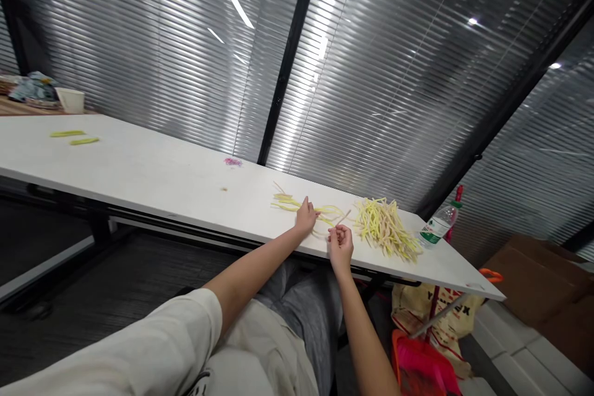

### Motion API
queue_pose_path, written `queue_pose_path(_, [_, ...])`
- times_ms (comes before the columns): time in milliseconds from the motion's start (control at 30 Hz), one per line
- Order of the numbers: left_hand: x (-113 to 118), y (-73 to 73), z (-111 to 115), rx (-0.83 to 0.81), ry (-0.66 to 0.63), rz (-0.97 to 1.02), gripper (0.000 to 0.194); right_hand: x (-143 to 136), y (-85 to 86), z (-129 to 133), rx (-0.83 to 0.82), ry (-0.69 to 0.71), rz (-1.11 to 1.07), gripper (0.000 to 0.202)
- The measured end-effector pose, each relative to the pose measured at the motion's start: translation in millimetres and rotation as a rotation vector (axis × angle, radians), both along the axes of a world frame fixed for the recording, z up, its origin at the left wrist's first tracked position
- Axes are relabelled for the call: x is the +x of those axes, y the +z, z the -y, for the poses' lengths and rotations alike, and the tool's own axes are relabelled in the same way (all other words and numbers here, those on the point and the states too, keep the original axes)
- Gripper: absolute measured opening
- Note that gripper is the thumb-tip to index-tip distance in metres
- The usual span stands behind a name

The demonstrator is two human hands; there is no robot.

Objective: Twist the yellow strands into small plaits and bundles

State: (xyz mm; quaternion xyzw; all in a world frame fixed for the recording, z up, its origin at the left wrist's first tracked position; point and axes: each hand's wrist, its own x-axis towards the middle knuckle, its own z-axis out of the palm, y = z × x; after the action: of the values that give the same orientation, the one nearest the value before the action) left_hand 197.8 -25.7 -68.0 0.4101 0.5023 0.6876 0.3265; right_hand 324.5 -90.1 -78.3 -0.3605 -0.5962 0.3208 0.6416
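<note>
My left hand (306,218) is closed over several soft, pale yellow strands (286,200) that lie along the white table (158,164). Close by on its right, my right hand (340,240) has its fingers curled together around thin strands of the same sort; one pinkish end sticks up above them. Between and behind the two hands, loose yellow strands (330,208) run over the tabletop. A large tangled pile of yellow and pinkish strands (386,228) sits just right of my right hand. What the strands are made of, I cannot tell.
Two short yellow bundles (67,133) lie far left. Small pink scraps (232,162) rest near the back edge. A plastic bottle (436,227) stands at the right, a white cup (71,100) at the left. Below the right end are a pink dustpan (427,371) and a bag (457,322).
</note>
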Motion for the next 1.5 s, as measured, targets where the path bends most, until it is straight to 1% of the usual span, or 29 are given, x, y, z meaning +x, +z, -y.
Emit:
queue_pose_path(200, [1.3, 5.9, 5.5, -0.040, -0.038, 0.033, 0.048, 0.7, -0.4, -1.4, 0.014, 0.009, -0.017, 0.028])
queue_pose_path(433, [1.4, 5.8, 7.3, -0.032, -0.058, 0.014, 0.046, 0.2, 2.4, -0.5, 0.003, 0.029, -0.041, 0.030])
queue_pose_path(600, [2.4, 11.5, 14.3, -0.016, -0.152, 0.025, 0.032, 0.3, 2.8, 0.9, -0.020, 0.033, -0.001, 0.035])
queue_pose_path(667, [2.5, 13.9, 17.3, -0.007, -0.169, 0.017, 0.028, 0.8, 0.9, -0.4, -0.030, 0.024, 0.038, 0.039])
queue_pose_path(767, [2.3, 15.8, 20.1, 0.003, -0.157, 0.000, 0.024, 1.7, -2.7, -3.9, -0.014, -0.010, 0.082, 0.045])
queue_pose_path(867, [2.1, 16.8, 21.8, 0.023, -0.119, -0.045, 0.022, 2.4, -4.4, -6.2, 0.019, -0.029, 0.103, 0.046])
queue_pose_path(967, [2.4, 18.0, 23.0, 0.028, -0.087, -0.080, 0.021, 2.9, -3.2, -5.7, 0.042, -0.023, 0.116, 0.045])
queue_pose_path(1067, [2.7, 18.1, 22.4, 0.034, -0.097, -0.115, 0.019, 3.4, -1.6, -4.5, 0.045, -0.012, 0.127, 0.045])
queue_pose_path(1200, [2.3, 16.2, 19.8, 0.047, -0.114, -0.175, 0.021, 3.4, -2.4, -4.7, 0.037, -0.021, 0.137, 0.048])
queue_pose_path(1367, [2.8, 16.3, 20.1, 0.018, -0.077, -0.200, 0.022, 1.7, -3.1, -2.9, 0.020, -0.043, 0.134, 0.053])
queue_pose_path(1500, [4.2, 16.2, 19.1, 0.017, -0.094, -0.167, 0.029, 0.4, -0.6, 1.0, 0.031, -0.055, 0.085, 0.048])
